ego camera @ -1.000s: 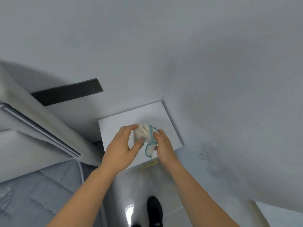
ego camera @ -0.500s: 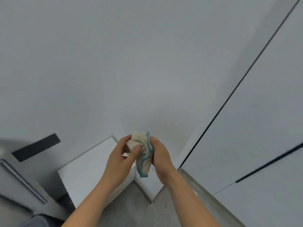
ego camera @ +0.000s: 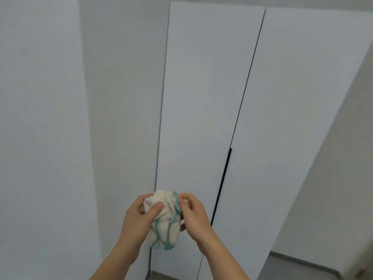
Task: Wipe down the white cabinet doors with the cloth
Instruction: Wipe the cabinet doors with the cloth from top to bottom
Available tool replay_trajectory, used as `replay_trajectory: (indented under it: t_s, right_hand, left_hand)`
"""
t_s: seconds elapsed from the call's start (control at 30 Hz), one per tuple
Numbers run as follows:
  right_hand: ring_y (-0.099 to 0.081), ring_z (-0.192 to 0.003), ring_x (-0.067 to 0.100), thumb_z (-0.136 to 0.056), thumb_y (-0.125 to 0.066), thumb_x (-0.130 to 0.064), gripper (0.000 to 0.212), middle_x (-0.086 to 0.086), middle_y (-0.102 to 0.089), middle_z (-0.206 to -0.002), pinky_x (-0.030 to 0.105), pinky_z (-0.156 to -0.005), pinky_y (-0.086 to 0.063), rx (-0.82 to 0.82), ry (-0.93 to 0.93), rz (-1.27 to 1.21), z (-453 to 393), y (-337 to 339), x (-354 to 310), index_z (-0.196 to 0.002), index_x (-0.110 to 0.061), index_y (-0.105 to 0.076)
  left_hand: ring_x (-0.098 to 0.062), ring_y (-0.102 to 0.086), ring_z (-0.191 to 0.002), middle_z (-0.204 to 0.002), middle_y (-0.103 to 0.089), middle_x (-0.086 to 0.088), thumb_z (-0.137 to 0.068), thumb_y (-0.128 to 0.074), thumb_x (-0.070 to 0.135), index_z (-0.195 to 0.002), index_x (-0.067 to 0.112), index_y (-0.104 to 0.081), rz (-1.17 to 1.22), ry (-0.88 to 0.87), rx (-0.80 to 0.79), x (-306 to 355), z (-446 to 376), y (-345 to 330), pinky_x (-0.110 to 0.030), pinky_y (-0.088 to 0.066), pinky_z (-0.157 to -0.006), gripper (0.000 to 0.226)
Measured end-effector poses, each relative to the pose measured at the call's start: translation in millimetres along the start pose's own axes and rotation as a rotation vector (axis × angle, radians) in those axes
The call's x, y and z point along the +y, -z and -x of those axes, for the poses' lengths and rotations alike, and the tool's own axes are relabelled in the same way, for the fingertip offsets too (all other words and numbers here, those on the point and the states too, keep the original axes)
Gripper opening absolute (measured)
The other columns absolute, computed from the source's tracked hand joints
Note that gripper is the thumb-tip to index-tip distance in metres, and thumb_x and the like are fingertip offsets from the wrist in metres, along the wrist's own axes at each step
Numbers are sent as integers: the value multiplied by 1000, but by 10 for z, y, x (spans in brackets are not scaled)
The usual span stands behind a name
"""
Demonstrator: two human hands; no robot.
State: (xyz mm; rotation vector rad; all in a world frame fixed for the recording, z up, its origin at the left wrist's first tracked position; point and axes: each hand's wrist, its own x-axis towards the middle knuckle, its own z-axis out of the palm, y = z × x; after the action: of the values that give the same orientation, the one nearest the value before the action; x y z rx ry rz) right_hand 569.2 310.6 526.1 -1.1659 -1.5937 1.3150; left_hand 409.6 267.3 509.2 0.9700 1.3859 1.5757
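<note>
A crumpled cream cloth with a teal hem is bunched between both hands at lower centre. My left hand grips its left side with the thumb pressed on top. My right hand holds its right edge. Behind them stands a tall white cabinet with two doors, the left door and the right door. A dark gap runs between the doors, with a black handle strip along it. The cloth is in front of the left door's lower part, apart from its surface.
A plain white wall fills the left side, with a recessed strip of wall next to the cabinet. The cabinet's right side panel slopes down to a grey floor at lower right.
The view has swung up and right from the small white table and floor to the tall cabinet doors. Both hands keep bunching the cloth, now held in front of the left door.
</note>
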Motion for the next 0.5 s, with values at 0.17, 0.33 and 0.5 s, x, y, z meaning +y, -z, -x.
replay_trajectory:
  t_s: [0.17, 0.33, 0.5]
  right_hand:
    - [-63, -70, 8, -105, -52, -41, 21, -3, -73, -92, 24, -55, -48, 85, -8, 17, -156, 941, 118, -103, -33, -70]
    - [-64, -73, 0, -89, -71, -43, 19, -9, -66, -95, 21, -74, -54, 72, 81, 131, -472, 1682, 165, -108, -47, -68]
    - [-65, -85, -2, -95, -68, -29, 14, -11, -70, -98, 13, -77, -50, 136, 172, 168, -916, 2163, -19, -104, -40, -67]
  left_hand:
    - [-32, -74, -102, -109, -77, -13, -90, -71, 11, -120, 13, -65, 253, 165, -69, -157, -179, -1022, -50, -56, -96, 30]
    - [-46, -72, -100, -112, -70, -33, -96, -53, 12, -124, -9, -62, 572, 295, -177, -91, -372, -1909, -56, -56, -94, 36]
    - [-42, -65, -110, -120, -68, -32, -100, -47, 19, -124, -11, -61, 669, 271, -127, 153, -689, -2385, -49, -50, -97, 42]
